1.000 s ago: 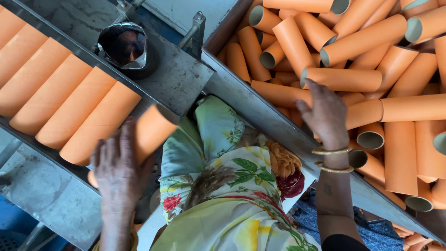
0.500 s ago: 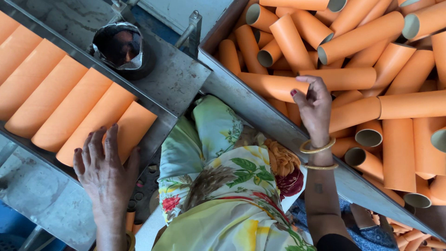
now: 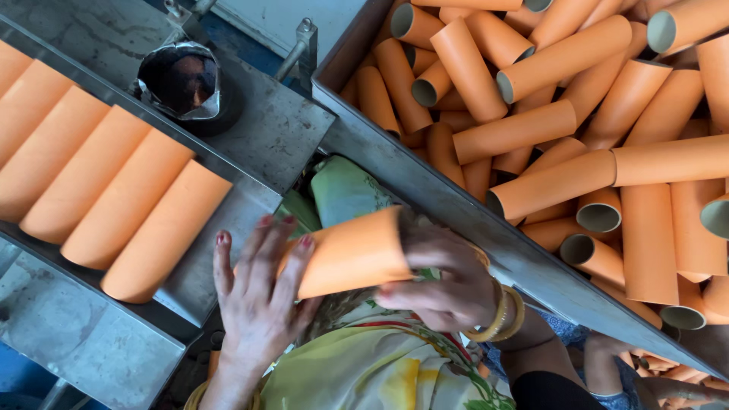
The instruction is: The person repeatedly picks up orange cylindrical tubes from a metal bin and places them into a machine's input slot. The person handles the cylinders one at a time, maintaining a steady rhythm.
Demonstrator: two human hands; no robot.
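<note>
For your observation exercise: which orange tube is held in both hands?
The orange tube between the left hand and right hand, over the floral cloth; the others lie untouched.

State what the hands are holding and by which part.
One orange tube: right hand grips its right end, left hand fingers rest on its left end.

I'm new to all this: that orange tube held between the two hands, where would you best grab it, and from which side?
Probably around its round middle or by its ends. The orange tube lies almost level between the metal tray and the metal bin. The right hand wraps one end and the left hand steadies the other, so coming from both ends suits its smooth, rolling shape.
</note>
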